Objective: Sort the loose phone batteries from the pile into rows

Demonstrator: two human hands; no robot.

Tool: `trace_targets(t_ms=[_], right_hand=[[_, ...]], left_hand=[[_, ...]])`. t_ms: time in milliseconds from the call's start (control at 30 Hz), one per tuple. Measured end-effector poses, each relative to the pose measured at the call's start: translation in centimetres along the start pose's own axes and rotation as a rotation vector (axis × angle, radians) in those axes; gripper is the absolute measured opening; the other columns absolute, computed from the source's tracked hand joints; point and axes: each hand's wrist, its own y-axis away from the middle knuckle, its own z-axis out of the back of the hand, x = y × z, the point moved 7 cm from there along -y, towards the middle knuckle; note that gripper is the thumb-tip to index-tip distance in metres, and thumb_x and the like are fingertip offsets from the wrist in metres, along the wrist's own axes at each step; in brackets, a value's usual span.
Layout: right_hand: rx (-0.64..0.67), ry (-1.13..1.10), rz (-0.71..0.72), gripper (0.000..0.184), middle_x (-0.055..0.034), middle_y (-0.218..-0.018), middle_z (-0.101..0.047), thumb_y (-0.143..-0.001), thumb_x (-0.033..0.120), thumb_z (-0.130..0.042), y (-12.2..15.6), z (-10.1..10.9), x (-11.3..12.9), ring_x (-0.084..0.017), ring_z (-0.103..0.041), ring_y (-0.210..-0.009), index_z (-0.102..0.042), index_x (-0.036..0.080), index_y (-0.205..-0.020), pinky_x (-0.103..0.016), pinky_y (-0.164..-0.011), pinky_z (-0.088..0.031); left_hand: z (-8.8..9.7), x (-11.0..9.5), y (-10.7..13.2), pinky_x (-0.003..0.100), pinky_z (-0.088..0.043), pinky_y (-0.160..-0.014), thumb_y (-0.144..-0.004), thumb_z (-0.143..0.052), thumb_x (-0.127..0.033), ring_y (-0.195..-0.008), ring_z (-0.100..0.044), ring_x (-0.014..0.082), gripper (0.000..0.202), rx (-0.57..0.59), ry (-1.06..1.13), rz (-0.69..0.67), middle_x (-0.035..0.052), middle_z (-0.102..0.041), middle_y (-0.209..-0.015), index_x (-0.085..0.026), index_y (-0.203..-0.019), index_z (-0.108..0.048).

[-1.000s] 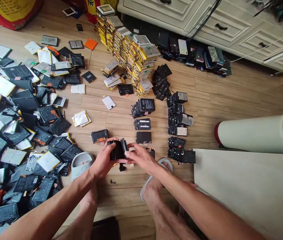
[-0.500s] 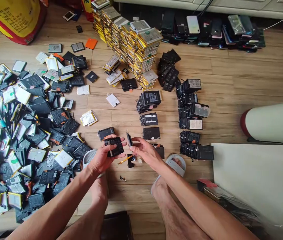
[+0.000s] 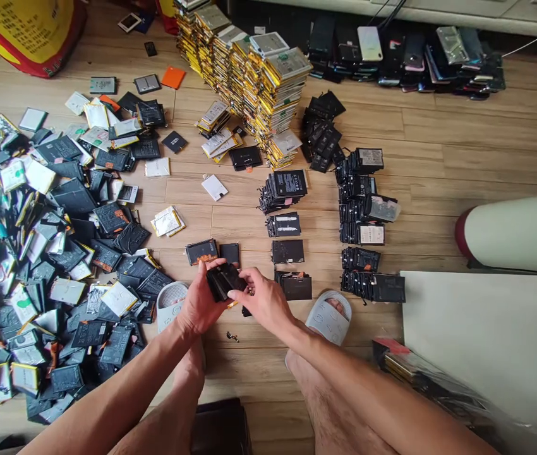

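Note:
My left hand (image 3: pixel 198 304) is closed around a small stack of black phone batteries (image 3: pixel 222 279) held just above the wooden floor. My right hand (image 3: pixel 261 301) pinches the right edge of that same stack, fingers curled on it. Right beyond the hands lie a single black battery (image 3: pixel 229 253) and a black battery with an orange label (image 3: pixel 201 251). A short pile of black batteries (image 3: pixel 295 285) sits to the right of my right hand.
A big loose heap of batteries (image 3: pixel 41 253) covers the floor on the left. Tall yellow-edged battery stacks (image 3: pixel 268 82) stand at the back, with rows of black battery stacks (image 3: pixel 361 221) to the right. My sandalled feet (image 3: pixel 328 314) flank the hands. A cream roll (image 3: pixel 519 234) and board (image 3: pixel 481 341) lie right.
Half a second ago my right hand held one battery apart from the stack; that hand has come back to the stack, and a single black battery now lies on the floor beyond the hands.

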Motion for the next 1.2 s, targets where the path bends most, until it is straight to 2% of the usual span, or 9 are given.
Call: trace_targets(t_ms=[100,200,433,633,733,867,933,1033,1200], right_hand=[[-0.016,0.145,0.047,0.038,-0.0065,-0.113,-0.073,-0.086,0.035,-0.079,0.1,-0.3,1.6,-0.021,-0.073,-0.086,-0.058,0.025,-0.115,-0.034,-0.08,-0.052],[0.001,0.115,0.024,0.042,-0.0074,-0.118,-0.069,-0.084,0.036,-0.08,-0.1,-0.4,1.7,-0.019,-0.071,-0.084,-0.055,0.024,-0.115,-0.031,-0.075,-0.05],[-0.003,0.13,-0.083,0.043,-0.0029,-0.091,-0.072,-0.079,0.042,-0.078,0.1,0.4,1.1,-0.024,-0.07,-0.081,-0.051,0.025,-0.108,-0.029,-0.065,-0.041],[0.007,-0.043,-0.082,0.046,-0.001,-0.09,-0.072,-0.074,0.039,-0.079,-0.3,0.9,0.0,-0.023,-0.069,-0.077,-0.049,0.027,-0.107,-0.029,-0.063,-0.043],[0.011,-0.036,-0.033,0.046,-0.0001,-0.094,-0.072,-0.073,0.037,-0.081,-0.6,2.8,-0.6,-0.023,-0.069,-0.08,-0.05,0.028,-0.106,-0.029,-0.064,-0.045],[-0.084,0.253,0.114,0.044,-0.0022,-0.1,-0.072,-0.081,0.033,-0.076,-1.5,8.8,-1.1,-0.023,-0.069,-0.081,-0.052,0.028,-0.117,-0.031,-0.068,-0.047],[-0.156,0.441,0.217,0.043,-0.0054,-0.107,-0.071,-0.084,0.028,-0.074,-2.5,12.2,-1.3,-0.025,-0.069,-0.089,-0.052,0.027,-0.12,-0.033,-0.074,-0.05],[-0.203,0.673,0.343,0.04,-0.0088,-0.117,-0.068,-0.083,0.017,-0.073,-4.6,15.4,-1.5,-0.028,-0.067,-0.104,-0.052,0.023,-0.117,-0.036,-0.085,-0.051],[-0.165,0.838,0.379,0.04,-0.0095,-0.118,-0.066,-0.082,0.009,-0.068,-7.8,16.2,-2.1,-0.028,-0.066,-0.105,-0.053,0.022,-0.117,-0.036,-0.085,-0.05]], left_hand=[[-1.1,0.3,-0.4,0.047,-0.061,-0.088,-0.098,-0.054,-0.06,-0.104,-0.071,0.0278,0.041,0.045,0.015,-0.017,0.0112,-0.071,-0.117,-0.024,-0.113,-0.066],[-1.4,0.6,-0.7,0.043,-0.061,-0.085,-0.095,-0.057,-0.061,-0.1,-0.071,0.0253,0.04,0.038,-0.031,-0.032,0.0087,-0.071,-0.116,-0.026,-0.114,-0.065],[-3.0,1.4,-0.4,0.028,-0.056,-0.083,-0.092,-0.066,-0.059,-0.094,-0.065,0.0169,0.04,0.091,-0.155,-0.112,0.0038,-0.067,-0.111,-0.025,-0.113,-0.065],[-4.6,1.5,-0.4,0.027,-0.054,-0.085,-0.094,-0.062,-0.061,-0.096,-0.062,0.0176,0.038,0.1,-0.284,-0.157,0.0022,-0.065,-0.107,-0.026,-0.108,-0.063],[-6.0,1.8,-0.8,0.032,-0.054,-0.093,-0.093,-0.062,-0.063,-0.113,-0.061,0.0221,0.042,0.153,-0.322,-0.149,0.0039,-0.066,-0.12,-0.027,-0.115,-0.064],[-7.5,1.4,-1.6,0.041,-0.056,-0.096,-0.093,-0.066,-0.054,-0.145,-0.042,0.0305,0.048,0.214,-0.403,-0.134,0.0063,-0.048,-0.156,-0.034,-0.136,-0.058],[-6.7,0.6,-2.0,0.045,-0.058,-0.094,-0.092,-0.068,-0.052,-0.144,-0.043,0.0332,0.05,0.156,-0.449,-0.129,0.0086,-0.045,-0.159,-0.035,-0.138,-0.056],[-4.2,-0.5,-1.9,0.046,-0.057,-0.093,-0.088,-0.07,-0.055,-0.128,-0.058,0.033,0.046,0.056,-0.556,-0.108,0.0125,-0.059,-0.143,-0.028,-0.124,-0.064],[0.5,-1.2,-0.5,0.041,-0.056,-0.088,-0.079,-0.077,-0.058,-0.107,-0.066,0.0298,0.044,-0.069,-0.74,-0.074,0.0116,-0.068,-0.115,-0.021,-0.1,-0.07]])
